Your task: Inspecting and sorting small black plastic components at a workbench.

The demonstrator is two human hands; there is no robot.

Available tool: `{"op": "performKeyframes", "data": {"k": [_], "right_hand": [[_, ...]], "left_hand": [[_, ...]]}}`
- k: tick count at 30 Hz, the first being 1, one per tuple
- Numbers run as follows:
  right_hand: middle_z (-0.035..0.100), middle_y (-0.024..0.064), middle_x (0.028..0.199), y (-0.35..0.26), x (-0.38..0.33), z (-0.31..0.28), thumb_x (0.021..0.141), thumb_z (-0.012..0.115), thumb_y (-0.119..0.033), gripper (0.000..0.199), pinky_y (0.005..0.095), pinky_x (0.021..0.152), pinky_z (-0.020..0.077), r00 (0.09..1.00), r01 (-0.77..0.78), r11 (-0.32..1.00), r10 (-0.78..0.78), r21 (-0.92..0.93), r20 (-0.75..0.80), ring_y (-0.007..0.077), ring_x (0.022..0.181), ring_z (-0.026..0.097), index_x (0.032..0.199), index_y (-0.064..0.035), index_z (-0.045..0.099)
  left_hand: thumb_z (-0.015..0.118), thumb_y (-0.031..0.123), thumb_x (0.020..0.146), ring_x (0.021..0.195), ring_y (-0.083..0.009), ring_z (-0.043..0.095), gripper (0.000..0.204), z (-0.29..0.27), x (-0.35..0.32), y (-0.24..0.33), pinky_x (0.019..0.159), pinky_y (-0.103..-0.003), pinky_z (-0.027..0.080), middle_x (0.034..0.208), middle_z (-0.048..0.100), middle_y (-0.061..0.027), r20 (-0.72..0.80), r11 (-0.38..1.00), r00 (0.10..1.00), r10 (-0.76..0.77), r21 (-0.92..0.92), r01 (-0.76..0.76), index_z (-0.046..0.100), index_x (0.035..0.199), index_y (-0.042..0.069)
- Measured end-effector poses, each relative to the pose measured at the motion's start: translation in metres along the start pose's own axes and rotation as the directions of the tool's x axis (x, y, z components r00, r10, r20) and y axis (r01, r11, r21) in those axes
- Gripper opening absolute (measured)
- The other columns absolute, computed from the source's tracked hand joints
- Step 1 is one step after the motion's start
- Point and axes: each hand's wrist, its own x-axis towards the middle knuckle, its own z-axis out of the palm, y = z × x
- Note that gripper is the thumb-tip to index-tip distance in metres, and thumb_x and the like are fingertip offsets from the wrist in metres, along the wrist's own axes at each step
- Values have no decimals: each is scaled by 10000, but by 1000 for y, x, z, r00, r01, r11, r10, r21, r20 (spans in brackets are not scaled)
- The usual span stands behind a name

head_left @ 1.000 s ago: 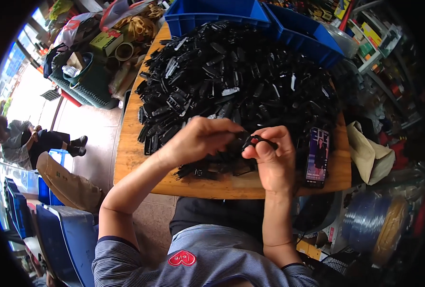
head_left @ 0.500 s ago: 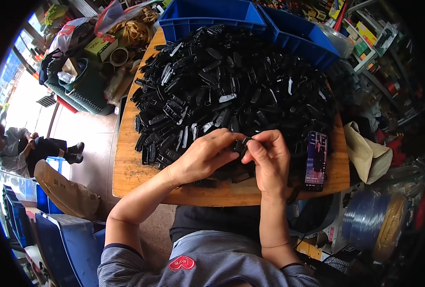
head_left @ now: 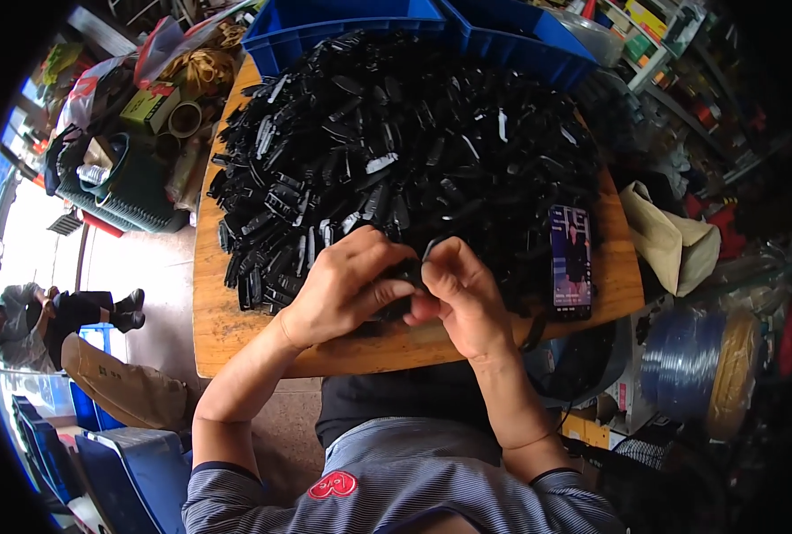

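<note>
A large heap of small black plastic parts (head_left: 369, 191) covers most of the wooden table (head_left: 623, 258). At the heap's near edge, my left hand (head_left: 338, 289) is closed around a black plastic part (head_left: 405, 271), its thumb pressed along it. Close beside it, my right hand (head_left: 469, 298) pinches a thin dark curved piece (head_left: 430, 247) between thumb and forefinger. Whether this piece joins the part in my left hand cannot be made out. The fingers cover much of both pieces.
Two blue bins (head_left: 347, 36) stand behind the heap. To the right a lit phone (head_left: 571, 262) lies on the table near a beige cloth (head_left: 672, 236). Wrapped spools (head_left: 694, 365) are at the lower right. A seated person (head_left: 44, 311) is far left.
The view has shifted, so the table sits further left and higher. My right hand has turned, its fingertips now slightly apart from the part in my left hand, which stays closed.
</note>
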Motion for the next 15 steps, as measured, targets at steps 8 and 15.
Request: {"op": "performKeyframes", "data": {"k": [8,15], "right_hand": [[500,59,1109,-1,-10,23,891,578,-180,177,230,819,400,896,331,687,-444,-647,-13,107,954,486,984,-30,592],[531,148,1077,-6,-70,-40,849,560,-93,193,299,797,449,475,287,-254,-799,-924,368,221,954,523,1002,19,524]], "left_hand": [[565,392,881,755,-81,483,516,16,-5,10,653,-227,419,863,531,-22,425,454,881,-207,-756,471,451,1218,18],[449,489,895,397,-78,297,548,-15,-4,4,368,-236,296,522,322,33,142,401,880,-454,-849,344,502,1119,-8]]}}
